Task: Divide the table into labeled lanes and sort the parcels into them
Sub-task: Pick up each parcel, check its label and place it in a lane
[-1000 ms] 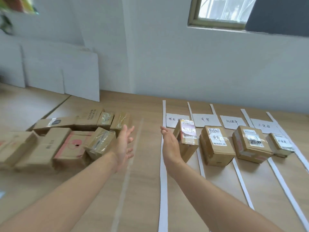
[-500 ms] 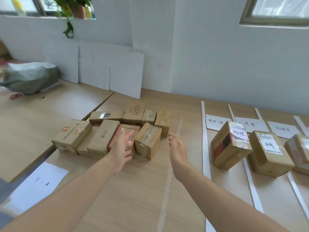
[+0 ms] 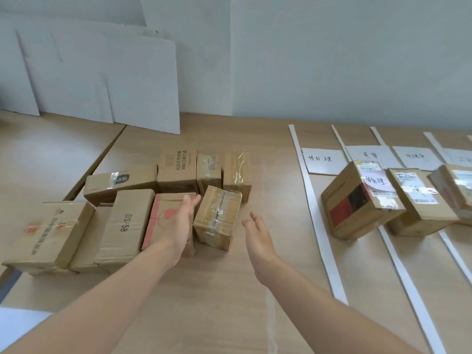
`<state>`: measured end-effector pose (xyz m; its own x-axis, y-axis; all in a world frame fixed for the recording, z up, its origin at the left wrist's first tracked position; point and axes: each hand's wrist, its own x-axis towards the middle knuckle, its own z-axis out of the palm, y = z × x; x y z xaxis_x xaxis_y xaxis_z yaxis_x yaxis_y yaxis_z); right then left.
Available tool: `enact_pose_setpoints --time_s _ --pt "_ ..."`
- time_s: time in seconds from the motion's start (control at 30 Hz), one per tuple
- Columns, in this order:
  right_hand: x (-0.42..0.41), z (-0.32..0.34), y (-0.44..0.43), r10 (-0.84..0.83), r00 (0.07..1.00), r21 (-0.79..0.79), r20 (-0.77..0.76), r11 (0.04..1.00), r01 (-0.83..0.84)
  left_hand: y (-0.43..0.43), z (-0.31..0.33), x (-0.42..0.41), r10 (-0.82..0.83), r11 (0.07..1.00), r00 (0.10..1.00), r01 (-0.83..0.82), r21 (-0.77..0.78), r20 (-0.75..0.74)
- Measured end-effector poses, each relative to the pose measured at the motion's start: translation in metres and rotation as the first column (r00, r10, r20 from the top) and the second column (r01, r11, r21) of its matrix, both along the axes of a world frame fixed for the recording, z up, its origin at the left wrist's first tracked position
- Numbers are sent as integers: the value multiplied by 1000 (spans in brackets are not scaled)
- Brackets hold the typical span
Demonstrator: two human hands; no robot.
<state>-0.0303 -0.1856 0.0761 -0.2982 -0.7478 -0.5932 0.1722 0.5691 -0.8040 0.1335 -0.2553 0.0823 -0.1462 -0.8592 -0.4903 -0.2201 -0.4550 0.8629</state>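
Head view: swung over from the lane box (image 3: 357, 200), well right of the taped parcel (image 3: 217, 215), to bracket that parcel with left hand (image 3: 185, 221) and right hand (image 3: 256, 231), fingers loosely spread, not gripping yet. Looks like next pickup; pile (image 3: 127, 221) left of it still unsorted.

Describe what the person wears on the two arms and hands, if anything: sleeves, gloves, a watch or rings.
The left hand and the right hand are bare: no gloves, and no ring, watch or bracelet can be seen. The left forearm and the right forearm are bare too, with no sleeve in view down to the picture's bottom edge.
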Motion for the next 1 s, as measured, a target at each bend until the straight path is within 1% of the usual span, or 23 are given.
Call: enact_pose_setpoints --time_s 0.1,0.2,0.3,0.37,0.47,0.57,0.67,0.77,0.87,1.0 --pt "-4 -19 -21 -14 1000 -6 25 1000 14 -17 -19 -2 11 999 1000 -12 37 6" --pt "-1 -30 -35 6 996 62 90 998 -12 -28 -38 -9 14 997 1000 -14 76 -1" --pt "1 -47 -42 18 995 64 99 998 -24 -35 -51 -20 60 995 998 -58 82 -21" --pt "1 -50 -43 -17 994 62 105 998 11 -37 -50 -25 68 993 998 -67 98 -2" --pt "-7 -38 -41 -38 993 54 111 998 32 -34 -44 -25 80 991 997 -79 112 -6" --pt "-16 -20 -37 -36 995 12 93 999 35 -28 -23 -27 113 988 993 -108 113 -38" --pt "-19 7 -27 -50 996 -33 69 998 52 -14 6 -30 88 992 992 -80 95 -86" --pt "-14 41 -5 -63 997 -87 54 994 67 8 41 -27 59 998 991 -55 37 -116" --pt "-4 77 26 -59 998 -149 20 987 61 32 76 -13 22 998 990 -30 -54 -139" --pt "12 127 76 -116 993 -292 -11 950 108 74 123 7 -19 991 971 -13 -131 -238"
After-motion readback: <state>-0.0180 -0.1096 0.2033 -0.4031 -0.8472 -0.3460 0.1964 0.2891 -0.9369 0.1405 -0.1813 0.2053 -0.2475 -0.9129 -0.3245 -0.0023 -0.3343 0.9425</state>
